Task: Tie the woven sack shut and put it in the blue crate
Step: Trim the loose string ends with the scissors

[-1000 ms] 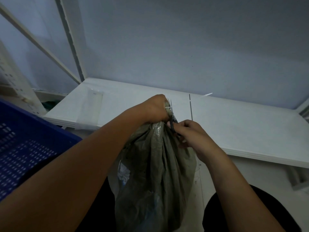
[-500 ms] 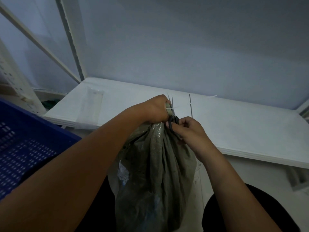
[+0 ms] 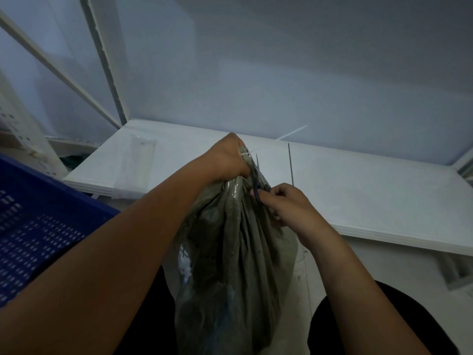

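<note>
Sack point(image 3: 238, 252) neck hidden inside left hand point(image 3: 225, 162).

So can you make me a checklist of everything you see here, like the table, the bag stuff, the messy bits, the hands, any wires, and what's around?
Surface: white tabletop, mostly bare, past the sack.
Job's things: grey-green woven sack hangs bunched at the neck, a pale tie around it; blue crate at left, sack not in it.
Clutter: clear plastic sleeve at the table's left end; a thin dark strip and a pale strip lying on it.
Grippers: left hand grips the sack's neck; right hand pinches a dark thin tool, too dim to name.
Cables: nothing seen.
Surroundings: plain wall; white frame bars at left.
</note>
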`<action>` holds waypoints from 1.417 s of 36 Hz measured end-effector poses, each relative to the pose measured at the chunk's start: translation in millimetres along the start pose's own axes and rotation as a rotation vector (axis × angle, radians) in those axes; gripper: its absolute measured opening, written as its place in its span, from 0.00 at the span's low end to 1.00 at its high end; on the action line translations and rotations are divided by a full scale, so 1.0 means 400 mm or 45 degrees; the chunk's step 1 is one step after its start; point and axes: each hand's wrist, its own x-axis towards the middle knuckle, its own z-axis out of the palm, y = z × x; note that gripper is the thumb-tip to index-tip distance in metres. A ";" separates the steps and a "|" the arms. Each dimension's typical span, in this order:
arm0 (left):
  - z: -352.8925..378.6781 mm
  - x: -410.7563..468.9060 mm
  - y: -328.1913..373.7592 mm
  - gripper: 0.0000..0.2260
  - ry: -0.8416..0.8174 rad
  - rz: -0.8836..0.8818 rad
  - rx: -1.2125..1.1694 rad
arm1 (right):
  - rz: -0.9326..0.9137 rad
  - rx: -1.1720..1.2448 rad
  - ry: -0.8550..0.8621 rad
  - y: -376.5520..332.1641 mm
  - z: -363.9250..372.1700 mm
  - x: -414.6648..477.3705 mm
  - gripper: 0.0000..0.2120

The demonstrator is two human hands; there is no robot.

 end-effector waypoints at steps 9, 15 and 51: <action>-0.019 0.023 -0.023 0.14 0.166 -0.090 0.009 | 0.013 0.007 -0.062 -0.005 0.003 -0.011 0.21; -0.010 0.013 -0.007 0.14 0.047 -0.030 0.013 | -0.032 0.115 -0.101 -0.016 0.011 -0.009 0.19; 0.032 0.001 -0.013 0.39 -0.146 -0.012 0.055 | -0.079 0.083 -0.063 -0.027 0.005 -0.024 0.18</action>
